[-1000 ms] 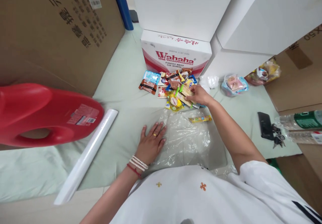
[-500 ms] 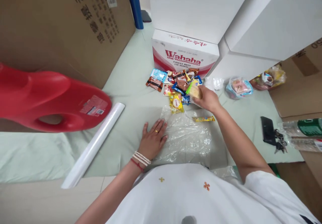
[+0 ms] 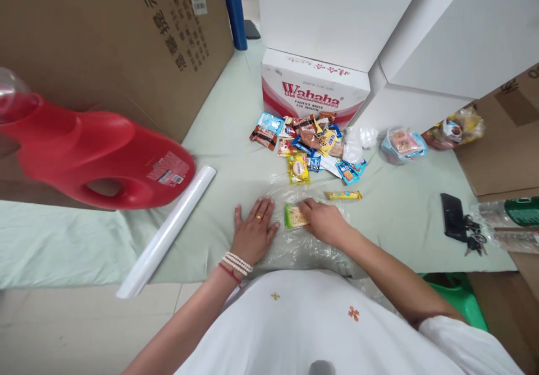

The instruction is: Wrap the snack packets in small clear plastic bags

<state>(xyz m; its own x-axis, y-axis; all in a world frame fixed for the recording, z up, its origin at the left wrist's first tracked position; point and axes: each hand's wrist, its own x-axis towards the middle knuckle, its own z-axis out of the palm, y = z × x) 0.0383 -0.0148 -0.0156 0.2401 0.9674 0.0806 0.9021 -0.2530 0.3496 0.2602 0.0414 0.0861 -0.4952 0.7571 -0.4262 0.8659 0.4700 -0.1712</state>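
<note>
My right hand [image 3: 323, 221] grips a small green-and-cream packet of crackers [image 3: 296, 216] by its right end, over a sheet of clear plastic film [image 3: 311, 254]. My left hand [image 3: 255, 233] lies flat, fingers spread, at the film's left edge. Beyond the hands is a heap of wrapped snacks. A yellow packet [image 3: 298, 169] lies at its near side, a blue-and-brown packet [image 3: 266, 130] at its left and blue packets [image 3: 350, 172] at its right. A slim yellow stick packet [image 3: 343, 195] lies alone just beyond my right hand.
A Wahaha carton [image 3: 314, 91] stands behind the heap. At left are a red jug [image 3: 126, 161] and a white roll [image 3: 168, 232]. At right are a clear bag of snacks [image 3: 403, 143], a black phone [image 3: 453, 216], keys [image 3: 475, 237] and plastic bottles [image 3: 522, 212].
My right hand has drawn back from the heap towards me with the cracker packet, now low over the film. My left hand stays flat in place. The view has shifted slightly.
</note>
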